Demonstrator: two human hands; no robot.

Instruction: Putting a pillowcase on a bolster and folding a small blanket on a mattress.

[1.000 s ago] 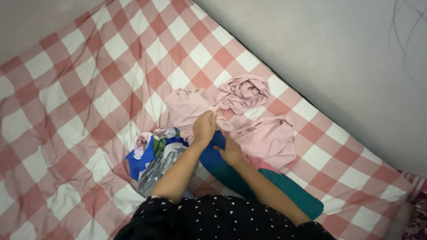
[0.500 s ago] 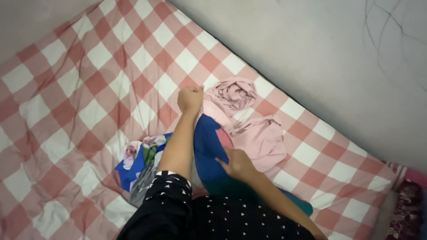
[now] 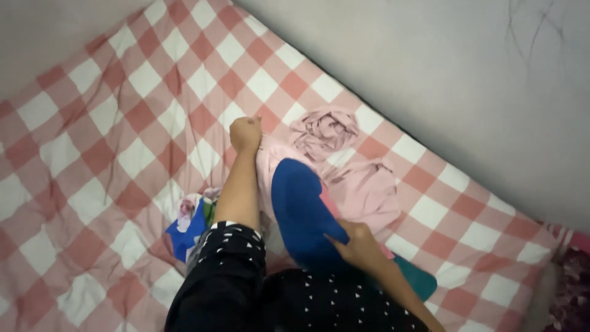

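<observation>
My left hand [image 3: 246, 133] is a closed fist, raised over the bed and gripping an edge of a pale pink garment [image 3: 268, 165] that hangs stretched below it. A blue garment [image 3: 301, 209] lies under that pink cloth, and my right hand [image 3: 357, 241] pinches its near edge; its teal end [image 3: 419, 280] shows by my right forearm. More pink cloth lies spread beside it [image 3: 367, 192], with a crumpled pink bundle [image 3: 324, 131] further back. A blue floral cloth [image 3: 189, 222] sits left of my left arm.
Everything lies on a bed with a red-and-white checked sheet [image 3: 110, 123]. A grey wall [image 3: 442, 74] runs along the bed's far right edge. A dark patterned fabric [image 3: 574, 276] shows at the bottom right corner.
My left hand has lifted the pink garment up and away from me, uncovering more of the blue garment. My right hand has drawn back toward my body along the blue cloth.
</observation>
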